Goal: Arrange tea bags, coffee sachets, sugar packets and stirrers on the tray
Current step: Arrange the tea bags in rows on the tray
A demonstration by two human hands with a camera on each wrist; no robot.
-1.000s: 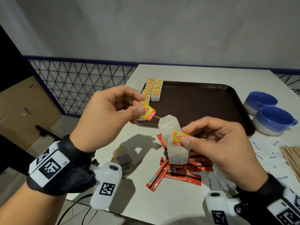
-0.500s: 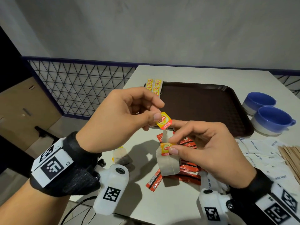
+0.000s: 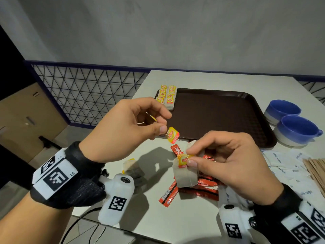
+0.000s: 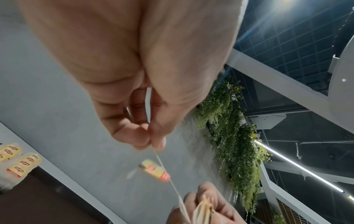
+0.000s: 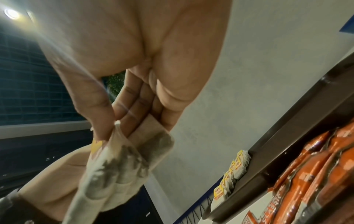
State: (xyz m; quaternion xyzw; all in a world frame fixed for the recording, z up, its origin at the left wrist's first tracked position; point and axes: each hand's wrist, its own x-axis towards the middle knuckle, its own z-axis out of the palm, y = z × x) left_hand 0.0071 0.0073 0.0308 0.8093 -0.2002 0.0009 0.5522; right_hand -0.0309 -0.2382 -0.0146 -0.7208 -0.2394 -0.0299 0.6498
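My right hand (image 3: 190, 157) pinches two tea bags (image 3: 184, 175) together by their tops, thumb on the front bag's yellow tag (image 3: 182, 161). In the right wrist view the tea bags (image 5: 118, 166) hang from the fingers. My left hand (image 3: 163, 125) pinches a thin string just above a second yellow tag (image 3: 173, 137). That string (image 4: 172, 183) runs taut down to the right hand, with its tag (image 4: 154, 170) dangling on it. Both hands hover above the table, in front of the brown tray (image 3: 219, 111). Two rows of tea bags (image 3: 167, 96) lie in the tray's far left corner.
Red coffee sachets (image 3: 197, 188) lie heaped under the right hand. One loose tea bag (image 3: 131, 166) sits on the table near the left wrist. White sugar packets (image 3: 288, 164) and wooden stirrers (image 3: 316, 169) lie at the right. Two blue cups (image 3: 297, 129) stand beside the tray.
My left hand moved in towards the right hand and slid off the yellow tag onto the string, so the tag now dangles. The right hand lowered slightly with the bags.
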